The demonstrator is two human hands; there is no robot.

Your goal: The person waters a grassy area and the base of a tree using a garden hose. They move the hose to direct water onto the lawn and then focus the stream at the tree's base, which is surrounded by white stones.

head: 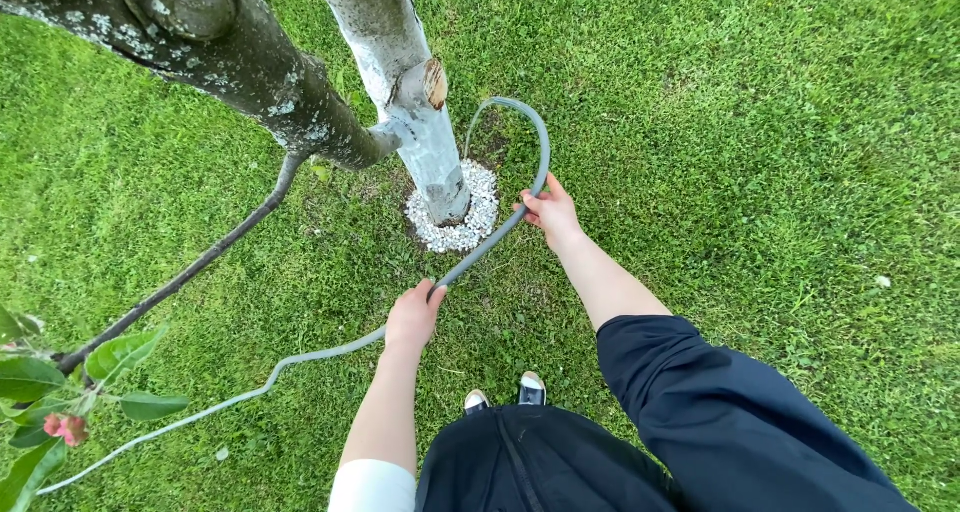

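A thin grey hose (pixel 487 244) runs across the grass from the lower left, past my hands, and curls around the base of a whitewashed tree trunk (pixel 425 142). My left hand (pixel 413 317) grips the hose low in the middle. My right hand (pixel 550 212) holds it further along, just right of the trunk, where the hose bends into a loop. A ring of white gravel (pixel 484 208) surrounds the trunk's foot.
A thick lichen-covered branch (pixel 225 62) crosses the upper left, with a thin dark twig (pixel 200 262) hanging from it. Leaves and a pink blossom (pixel 65 427) sit at the lower left. My shoes (pixel 505 392) stand on the lawn (pixel 780 172).
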